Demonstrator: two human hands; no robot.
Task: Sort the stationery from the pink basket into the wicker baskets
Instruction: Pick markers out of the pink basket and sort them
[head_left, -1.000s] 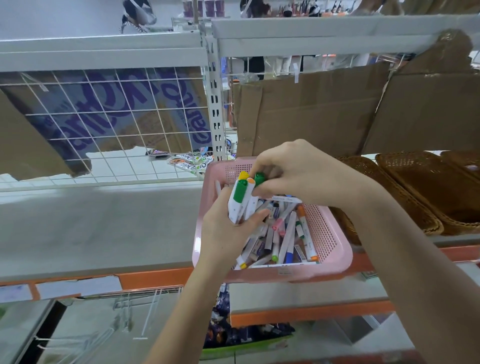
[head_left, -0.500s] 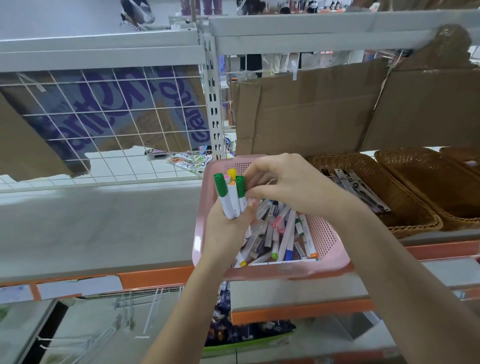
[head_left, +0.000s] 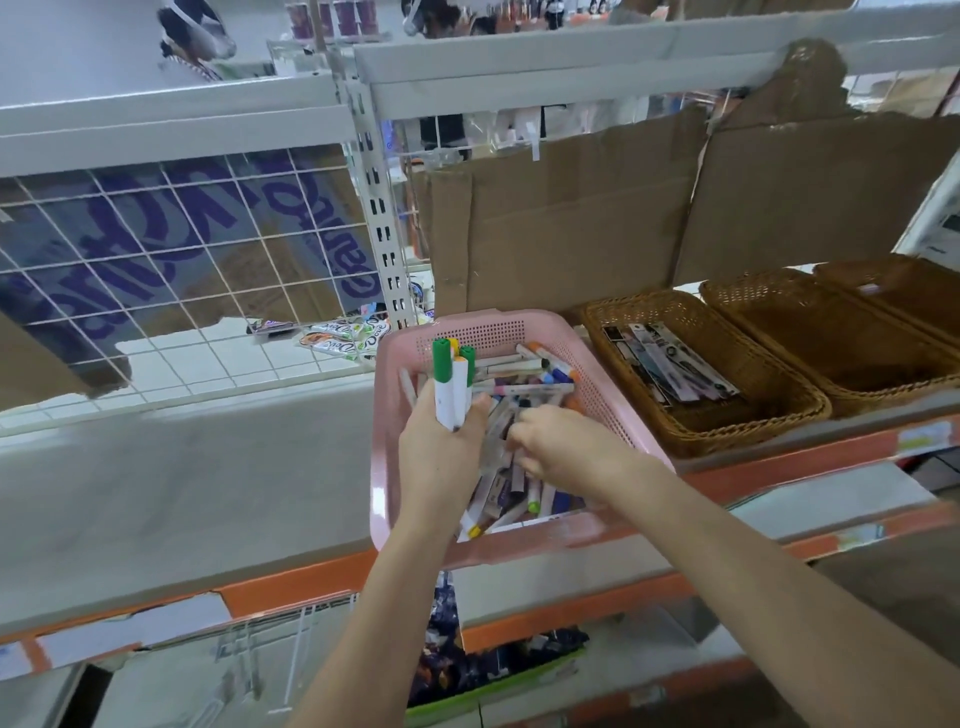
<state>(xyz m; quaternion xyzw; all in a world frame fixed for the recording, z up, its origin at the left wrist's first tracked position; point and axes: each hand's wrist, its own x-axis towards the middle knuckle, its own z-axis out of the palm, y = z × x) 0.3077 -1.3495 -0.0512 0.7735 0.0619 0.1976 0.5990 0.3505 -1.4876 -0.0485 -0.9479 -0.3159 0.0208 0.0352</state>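
Observation:
A pink basket (head_left: 498, 326) full of loose markers (head_left: 524, 388) stands on the shelf edge. My left hand (head_left: 439, 457) grips an upright bunch of white markers (head_left: 451, 387) with green and yellow caps over the basket's left side. My right hand (head_left: 566, 449) reaches down into the marker pile, fingers curled among the markers; what it holds is hidden. To the right sit three wicker baskets: the nearest (head_left: 727, 423) holds several flat packaged pens (head_left: 675, 364), the middle one (head_left: 852, 384) looks empty, the far one (head_left: 914, 283) is partly cut off.
Cardboard sheets (head_left: 561, 218) line the back of the shelf behind the baskets. A white wire grid (head_left: 156, 249) and a shelf upright (head_left: 382, 223) stand to the left. The grey shelf surface (head_left: 182, 467) spreads left of the pink basket. Packaged goods (head_left: 488, 670) lie on the lower shelf.
My right hand left the bunch in my left hand and dropped down into the marker pile. The left hand stayed put with its markers upright. The view shifted right, showing more wicker baskets.

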